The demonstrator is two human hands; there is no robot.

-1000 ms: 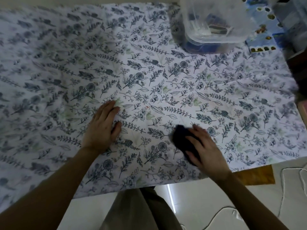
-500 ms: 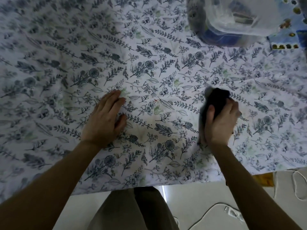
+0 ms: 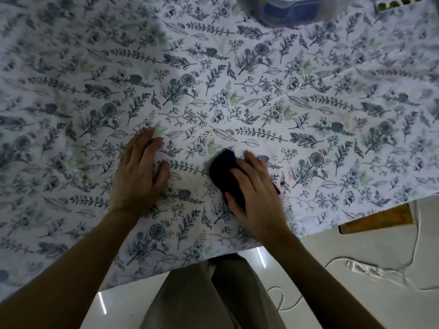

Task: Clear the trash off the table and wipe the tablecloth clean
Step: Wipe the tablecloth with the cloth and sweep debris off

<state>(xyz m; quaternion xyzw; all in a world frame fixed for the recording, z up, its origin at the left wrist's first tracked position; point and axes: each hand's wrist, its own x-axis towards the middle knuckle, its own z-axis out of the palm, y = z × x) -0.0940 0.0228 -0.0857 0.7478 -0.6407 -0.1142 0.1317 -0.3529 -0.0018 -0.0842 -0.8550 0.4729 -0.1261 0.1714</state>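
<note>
A white tablecloth (image 3: 237, 79) with a blue leaf and flower print covers the table. My right hand (image 3: 256, 195) presses a dark cloth (image 3: 224, 170) flat on it near the front edge, fingers spread over the cloth. My left hand (image 3: 139, 173) lies palm down on the tablecloth just left of the cloth, fingers together, holding nothing. Small reddish spots (image 3: 282, 182) mark the fabric right of my right hand, and a few more spots (image 3: 208, 132) sit above the cloth.
A clear plastic container (image 3: 299, 10) with dark contents stands at the far edge, cut off by the frame. A wooden table corner (image 3: 377, 219) shows at the right under the cloth. White cords (image 3: 370, 269) lie on the pale floor. My legs are below the table edge.
My right hand has swept the dark cloth back to the left and toward me, close to my left hand. The left hand has stayed flat in place. The view has tilted downward.
</note>
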